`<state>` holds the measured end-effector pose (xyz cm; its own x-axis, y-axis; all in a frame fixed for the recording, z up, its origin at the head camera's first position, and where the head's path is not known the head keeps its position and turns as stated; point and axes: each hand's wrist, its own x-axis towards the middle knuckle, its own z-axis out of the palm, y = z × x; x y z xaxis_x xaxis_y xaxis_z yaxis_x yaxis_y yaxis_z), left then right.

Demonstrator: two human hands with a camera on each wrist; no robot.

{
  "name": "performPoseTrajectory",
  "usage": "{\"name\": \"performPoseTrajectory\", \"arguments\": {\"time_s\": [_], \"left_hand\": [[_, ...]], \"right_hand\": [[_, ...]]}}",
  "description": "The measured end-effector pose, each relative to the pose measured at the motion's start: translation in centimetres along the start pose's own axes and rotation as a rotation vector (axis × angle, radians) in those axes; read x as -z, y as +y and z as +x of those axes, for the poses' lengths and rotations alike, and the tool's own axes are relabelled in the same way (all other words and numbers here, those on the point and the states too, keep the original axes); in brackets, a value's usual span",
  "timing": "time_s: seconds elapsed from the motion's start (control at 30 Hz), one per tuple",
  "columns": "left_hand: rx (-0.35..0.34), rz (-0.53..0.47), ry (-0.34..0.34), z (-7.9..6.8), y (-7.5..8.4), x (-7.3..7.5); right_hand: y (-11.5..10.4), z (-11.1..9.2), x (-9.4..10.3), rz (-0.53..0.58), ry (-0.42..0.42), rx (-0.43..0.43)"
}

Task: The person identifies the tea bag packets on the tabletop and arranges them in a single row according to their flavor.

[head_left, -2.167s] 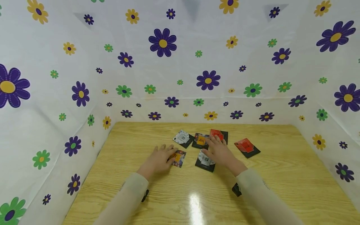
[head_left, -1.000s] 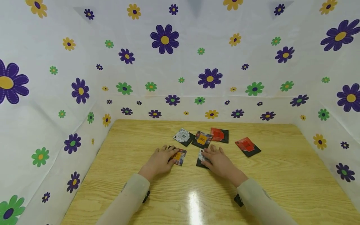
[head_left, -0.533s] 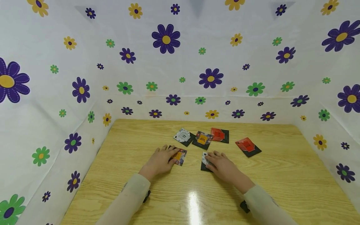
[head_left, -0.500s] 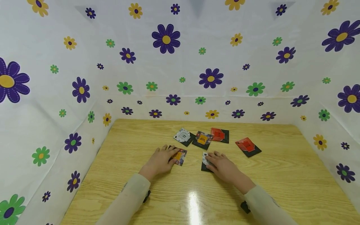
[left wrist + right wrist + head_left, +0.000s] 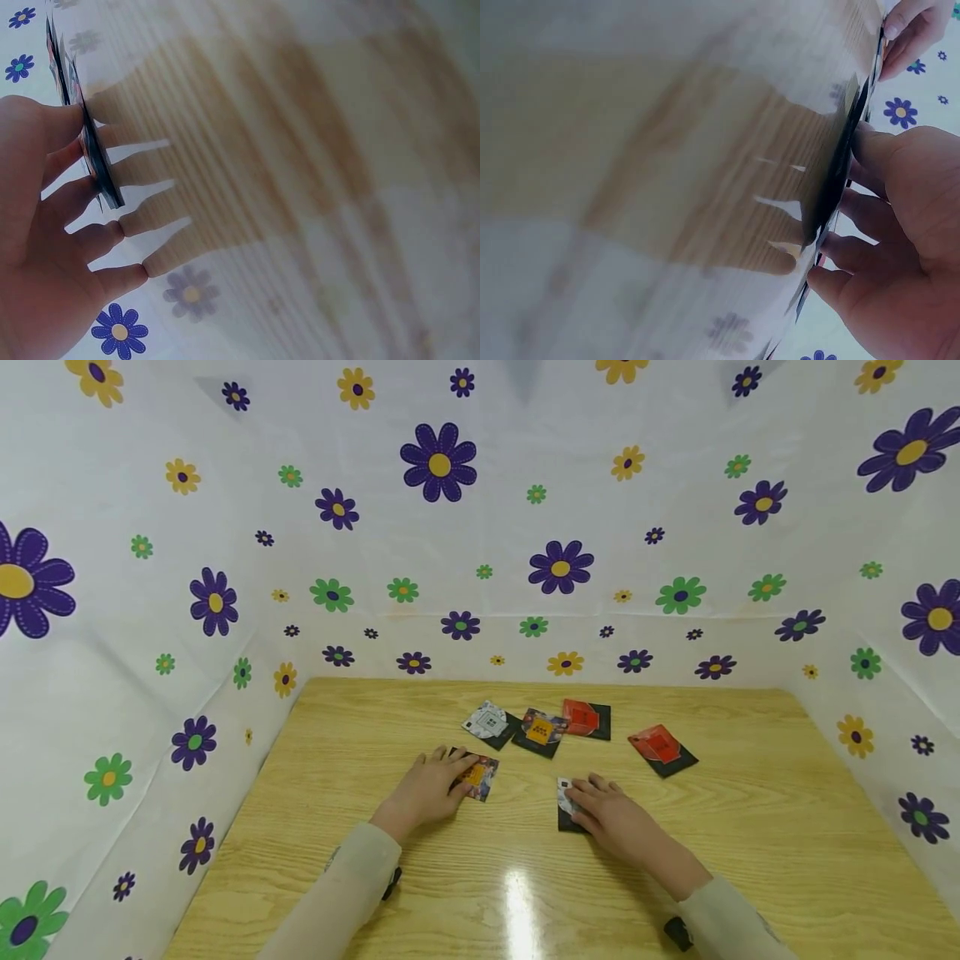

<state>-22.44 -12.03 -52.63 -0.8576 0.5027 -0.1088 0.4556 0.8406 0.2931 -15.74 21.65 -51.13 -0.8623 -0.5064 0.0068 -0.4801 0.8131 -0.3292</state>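
In the head view my left hand rests over a flat square packet with an orange label and patterned print; fingers and thumb lie spread on it. My right hand lies on a black packet with a white-and-grey label, partly covering it. The right wrist view shows its dark edge against the table, with thumb and extended fingers touching it. In the left wrist view, thumb and fingers meet the thin edge of the left packet.
Farther back lie a grey-labelled packet, an orange-labelled one and a red one, close together. Another red packet lies apart on the right. A flower-printed white cloth walls the wooden table at the back and sides.
My right hand has come back from the far packets onto the white-and-grey-labelled packet. That packet has slid to the right and nearer with the hand. My left hand has stayed in place.
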Motion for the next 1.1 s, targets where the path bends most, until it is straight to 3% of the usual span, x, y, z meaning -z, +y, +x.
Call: {"name": "performPoseTrajectory", "arguments": {"time_s": [0.33, 1.1], "left_hand": [[0.011, -0.009, 0.001, -0.1, 0.2, 0.1], [0.010, -0.008, 0.003, -0.1, 0.3, 0.2]], "right_hand": [[0.3, -1.3, 0.0, 0.029, -0.043, -0.028], [0.4, -2.9, 0.1, 0.028, -0.043, -0.032]]}}
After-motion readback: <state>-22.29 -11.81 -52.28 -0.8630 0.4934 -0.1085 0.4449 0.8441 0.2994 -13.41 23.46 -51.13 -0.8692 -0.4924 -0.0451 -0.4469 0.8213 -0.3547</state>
